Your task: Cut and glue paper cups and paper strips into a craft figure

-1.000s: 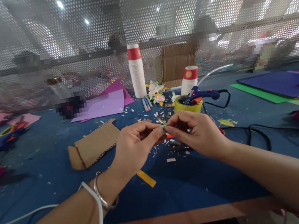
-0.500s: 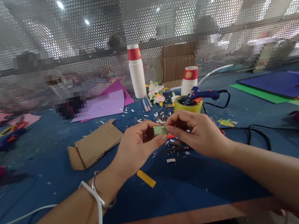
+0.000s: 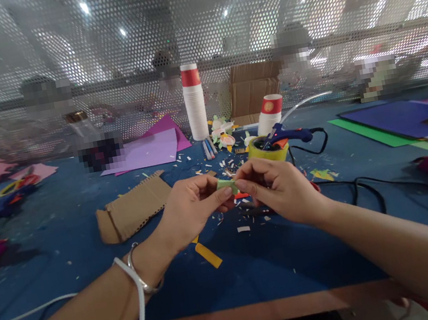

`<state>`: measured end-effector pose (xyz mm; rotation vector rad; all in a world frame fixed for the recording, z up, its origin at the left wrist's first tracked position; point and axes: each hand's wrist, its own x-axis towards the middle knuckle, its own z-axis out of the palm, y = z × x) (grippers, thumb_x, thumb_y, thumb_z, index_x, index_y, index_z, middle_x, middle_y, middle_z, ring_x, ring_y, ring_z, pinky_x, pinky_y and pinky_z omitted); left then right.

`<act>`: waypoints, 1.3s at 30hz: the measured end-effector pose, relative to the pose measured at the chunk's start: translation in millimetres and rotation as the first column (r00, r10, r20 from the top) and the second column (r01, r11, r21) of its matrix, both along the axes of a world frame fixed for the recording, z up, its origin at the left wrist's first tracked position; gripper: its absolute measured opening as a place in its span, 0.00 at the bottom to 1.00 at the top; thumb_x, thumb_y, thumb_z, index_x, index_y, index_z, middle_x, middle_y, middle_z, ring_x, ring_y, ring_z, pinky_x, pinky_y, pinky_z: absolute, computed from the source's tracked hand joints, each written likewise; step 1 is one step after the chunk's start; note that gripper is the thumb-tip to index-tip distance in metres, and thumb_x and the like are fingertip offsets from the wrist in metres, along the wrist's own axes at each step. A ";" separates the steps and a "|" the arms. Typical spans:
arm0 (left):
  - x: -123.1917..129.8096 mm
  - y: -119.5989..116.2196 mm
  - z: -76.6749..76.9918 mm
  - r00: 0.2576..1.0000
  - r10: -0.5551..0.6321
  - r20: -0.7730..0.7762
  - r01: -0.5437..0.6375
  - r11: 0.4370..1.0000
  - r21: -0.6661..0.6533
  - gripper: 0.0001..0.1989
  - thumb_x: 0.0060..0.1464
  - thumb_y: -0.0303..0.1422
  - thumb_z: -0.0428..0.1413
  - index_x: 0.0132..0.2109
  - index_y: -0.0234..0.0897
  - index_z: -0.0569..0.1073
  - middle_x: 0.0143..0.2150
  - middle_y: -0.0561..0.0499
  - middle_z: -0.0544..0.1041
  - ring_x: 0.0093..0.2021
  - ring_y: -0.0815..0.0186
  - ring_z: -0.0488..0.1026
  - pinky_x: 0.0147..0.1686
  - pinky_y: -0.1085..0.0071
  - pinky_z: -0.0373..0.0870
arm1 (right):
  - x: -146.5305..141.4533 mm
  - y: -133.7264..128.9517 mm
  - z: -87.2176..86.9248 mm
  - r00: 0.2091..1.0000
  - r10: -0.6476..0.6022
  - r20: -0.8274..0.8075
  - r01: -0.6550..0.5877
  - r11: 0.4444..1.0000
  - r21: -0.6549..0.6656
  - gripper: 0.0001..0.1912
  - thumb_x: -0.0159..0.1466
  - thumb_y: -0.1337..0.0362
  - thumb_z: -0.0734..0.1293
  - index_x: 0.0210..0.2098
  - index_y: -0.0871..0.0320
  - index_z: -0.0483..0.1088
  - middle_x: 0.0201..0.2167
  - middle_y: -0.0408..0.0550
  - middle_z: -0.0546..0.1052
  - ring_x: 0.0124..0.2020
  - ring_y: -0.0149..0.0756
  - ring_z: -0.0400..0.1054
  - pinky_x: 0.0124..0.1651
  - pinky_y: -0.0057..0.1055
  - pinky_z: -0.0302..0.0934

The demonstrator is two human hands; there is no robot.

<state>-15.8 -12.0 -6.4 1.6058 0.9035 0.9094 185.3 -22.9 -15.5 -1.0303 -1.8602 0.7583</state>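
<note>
Between my hands, above the blue table (image 3: pixel 260 279), is a small piece of light green paper (image 3: pixel 225 184). My left hand (image 3: pixel 191 208) pinches its left end between thumb and fingers. On the other end, the thumb and fingertips of my right hand (image 3: pixel 280 187) are closed. The fingers hide part of the paper. Below my left hand lies a yellow paper strip (image 3: pixel 209 255). Scattered paper scraps (image 3: pixel 243 228) surround the spot beneath my hands, with a dark tool (image 3: pixel 254 211) partly hidden behind my right hand.
A glue gun (image 3: pixel 290 134) rests on a yellow tape roll (image 3: pixel 266 152). Beyond stand stacked paper cups (image 3: pixel 195 105) near paper flowers (image 3: pixel 223 132). Corrugated cardboard (image 3: pixel 137 205) lies left, coloured sheets (image 3: pixel 390 123) right. A white cable (image 3: pixel 140 305) crosses my left forearm; black cables (image 3: pixel 372 187) run right.
The green paper has tilted and shows a narrower face between my fingertips. My left hand has shifted slightly left, and more yellow paper shows beneath it.
</note>
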 end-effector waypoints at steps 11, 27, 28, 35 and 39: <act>-2.7 -1.7 1.7 0.982 -0.002 -0.189 0.032 0.987 0.156 0.12 0.58 0.40 0.60 0.33 0.35 0.73 0.29 0.51 0.77 0.29 0.68 0.73 0.32 0.72 0.71 | 2.3 2.9 -2.3 0.995 0.072 0.071 -0.070 0.997 -0.041 0.12 0.69 0.55 0.64 0.35 0.57 0.69 0.26 0.40 0.69 0.24 0.28 0.63 0.25 0.26 0.57; -3.2 0.5 2.5 0.992 -0.128 -0.002 0.127 0.985 -0.114 0.09 0.56 0.37 0.63 0.38 0.34 0.80 0.34 0.47 0.82 0.34 0.67 0.80 0.34 0.74 0.76 | 1.9 0.6 4.8 0.991 0.108 -0.077 -0.120 0.979 -0.166 0.13 0.67 0.53 0.66 0.34 0.57 0.67 0.25 0.38 0.68 0.19 0.25 0.64 0.21 0.23 0.56; -3.8 0.2 3.8 0.991 -0.137 -0.004 0.136 0.984 -0.114 0.09 0.57 0.37 0.62 0.39 0.35 0.80 0.35 0.47 0.83 0.35 0.67 0.81 0.35 0.73 0.76 | 2.2 0.4 6.0 0.991 0.105 -0.086 -0.119 0.978 -0.171 0.14 0.66 0.53 0.67 0.34 0.57 0.67 0.24 0.38 0.68 0.18 0.24 0.63 0.21 0.23 0.56; -2.0 0.2 4.9 0.993 -0.110 0.040 0.114 0.986 -0.121 0.08 0.57 0.37 0.62 0.38 0.35 0.78 0.36 0.48 0.83 0.37 0.66 0.80 0.38 0.71 0.77 | 3.3 2.8 5.7 0.993 0.102 -0.051 -0.109 0.983 -0.150 0.14 0.67 0.53 0.67 0.34 0.57 0.67 0.25 0.38 0.69 0.19 0.24 0.65 0.22 0.24 0.57; 0.3 2.3 1.0 0.997 -0.033 0.070 0.041 0.993 -0.115 0.09 0.54 0.35 0.64 0.37 0.34 0.76 0.32 0.50 0.80 0.34 0.67 0.79 0.33 0.73 0.75 | 4.7 5.8 2.5 0.997 0.081 0.003 -0.080 0.989 -0.127 0.13 0.67 0.54 0.66 0.34 0.57 0.68 0.26 0.39 0.69 0.19 0.25 0.65 0.22 0.25 0.58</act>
